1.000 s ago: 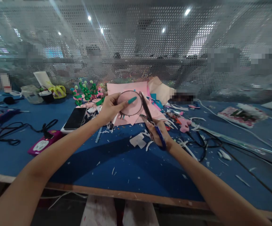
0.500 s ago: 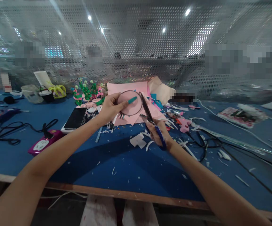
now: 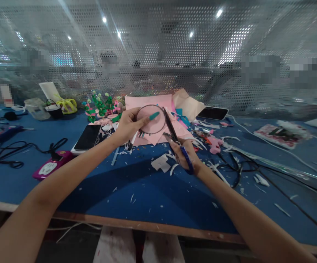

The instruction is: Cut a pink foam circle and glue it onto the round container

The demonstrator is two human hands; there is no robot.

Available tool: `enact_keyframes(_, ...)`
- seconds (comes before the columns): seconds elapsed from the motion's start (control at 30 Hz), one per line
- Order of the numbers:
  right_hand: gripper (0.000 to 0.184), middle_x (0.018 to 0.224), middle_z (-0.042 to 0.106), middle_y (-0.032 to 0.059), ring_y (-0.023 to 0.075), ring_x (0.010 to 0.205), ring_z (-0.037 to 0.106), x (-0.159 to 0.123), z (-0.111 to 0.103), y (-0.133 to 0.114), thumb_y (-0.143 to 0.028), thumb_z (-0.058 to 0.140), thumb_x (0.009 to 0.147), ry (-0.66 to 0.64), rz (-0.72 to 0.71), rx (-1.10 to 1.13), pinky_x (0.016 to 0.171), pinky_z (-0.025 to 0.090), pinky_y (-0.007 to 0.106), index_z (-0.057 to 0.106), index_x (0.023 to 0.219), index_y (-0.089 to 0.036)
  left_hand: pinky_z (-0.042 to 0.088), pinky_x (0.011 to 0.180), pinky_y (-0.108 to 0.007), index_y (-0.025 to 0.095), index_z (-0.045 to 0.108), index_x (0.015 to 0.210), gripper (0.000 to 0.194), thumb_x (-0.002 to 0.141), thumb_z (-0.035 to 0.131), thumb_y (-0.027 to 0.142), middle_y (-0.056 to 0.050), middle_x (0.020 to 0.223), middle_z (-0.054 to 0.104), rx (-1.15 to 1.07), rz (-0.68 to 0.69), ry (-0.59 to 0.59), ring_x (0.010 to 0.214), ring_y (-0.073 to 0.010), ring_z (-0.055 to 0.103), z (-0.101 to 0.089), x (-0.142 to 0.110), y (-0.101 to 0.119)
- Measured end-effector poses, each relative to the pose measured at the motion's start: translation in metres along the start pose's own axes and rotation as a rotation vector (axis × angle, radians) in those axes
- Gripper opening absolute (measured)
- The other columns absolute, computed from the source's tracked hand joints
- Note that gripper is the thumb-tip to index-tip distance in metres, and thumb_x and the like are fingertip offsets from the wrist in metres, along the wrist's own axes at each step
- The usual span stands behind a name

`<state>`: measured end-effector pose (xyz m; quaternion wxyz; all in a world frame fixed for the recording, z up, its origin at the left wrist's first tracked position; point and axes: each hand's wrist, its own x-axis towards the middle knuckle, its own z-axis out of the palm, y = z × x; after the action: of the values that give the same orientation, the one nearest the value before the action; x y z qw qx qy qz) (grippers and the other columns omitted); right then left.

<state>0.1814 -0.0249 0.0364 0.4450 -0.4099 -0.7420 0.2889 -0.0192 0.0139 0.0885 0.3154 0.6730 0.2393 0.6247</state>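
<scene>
My left hand [image 3: 129,126] pinches a thin round disc [image 3: 150,128] with a dark rim; its long teal thumbnail lies across the face. The disc looks pale pink, but pink paper lies behind it, so I cannot tell whether it is see-through. In my right hand [image 3: 184,151] are scissors [image 3: 170,124] with blue handles, their blades parted and pointing up and away at the disc's right edge. Whether the blades touch the disc is unclear. Below and behind the hands are pink paper sheets [image 3: 147,100] and white paper scraps [image 3: 160,163].
Left of my left hand are a phone [image 3: 87,138], a purple power socket [image 3: 52,166] and small green-and-pink craft plants [image 3: 100,107]. Another phone [image 3: 213,113] lies at the back right. Black cables [image 3: 239,170] and offcuts spread rightward. A perforated metal screen [image 3: 153,47] stands behind.
Both hands, the disc and the scissors hold almost the same position. No cut or release shows between the two frames.
</scene>
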Motion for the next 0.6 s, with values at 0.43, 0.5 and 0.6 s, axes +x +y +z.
enact_keyframes(0.43,0.050,0.052,0.031,-0.0033,0.0088,0.049,0.028,0.0026,-0.0029,-0.0024,-0.061,0.049,0.081,0.015,-0.078,-0.094,0.045,0.024,0.025,0.053,0.062,-0.015,0.033,0.043,-0.018,0.014,0.059,0.058,0.041,0.054,0.081,0.047,0.005,0.050,0.045,-0.017,-0.046,0.003,0.048,-0.0049,0.038,-0.0014,0.0007,0.0038)
enact_keyframes(0.5,0.050,0.054,0.032,-0.0028,0.0088,0.050,0.027,0.0027,-0.0037,-0.0042,-0.061,0.049,0.081,0.017,-0.088,-0.102,0.046,0.024,0.025,0.054,0.063,-0.015,0.034,0.043,-0.018,0.014,0.061,0.061,0.038,0.056,0.081,0.045,0.004,0.052,0.048,-0.018,-0.044,0.003,0.050,-0.0055,0.040,-0.0017,0.0006,0.0034)
enact_keyframes(0.6,0.048,0.056,0.032,-0.0026,0.0088,0.052,0.027,0.0022,-0.0040,-0.0047,-0.059,0.049,0.082,0.012,-0.082,-0.105,0.046,0.024,0.025,0.052,0.064,-0.015,0.037,0.046,-0.018,0.014,0.062,0.063,0.035,0.058,0.080,0.043,0.003,0.055,0.051,-0.016,-0.036,0.029,0.053,-0.0061,0.043,-0.0020,0.0007,0.0026)
